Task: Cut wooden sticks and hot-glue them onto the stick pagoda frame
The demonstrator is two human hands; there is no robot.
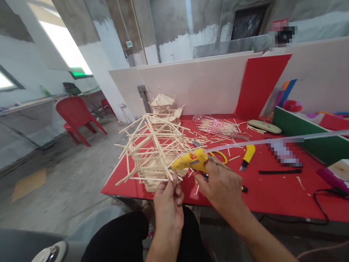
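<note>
A pagoda-like model of thin wooden sticks [155, 147] stands near the front left of the red table. My right hand [222, 181] is closed around the handle of a yellow glue gun [192, 160], a long clear glue stick [249, 143] reaching out of its back. The gun's nozzle points left and meets, or nearly meets, the lower end of a sloping roof beam. Just below that spot, the fingers of my left hand [169, 196] pinch a wooden stick at the model's front corner; its end is partly hidden by the fingertips.
Behind is a finished-looking stick tower [162, 101]. Loose sticks and a clear bag of sticks [217, 125] lie across the table. To the right are a yellow utility knife [248, 157], a black strip [279, 172] and a green board [303, 138]. A red chair [79, 115] stands left.
</note>
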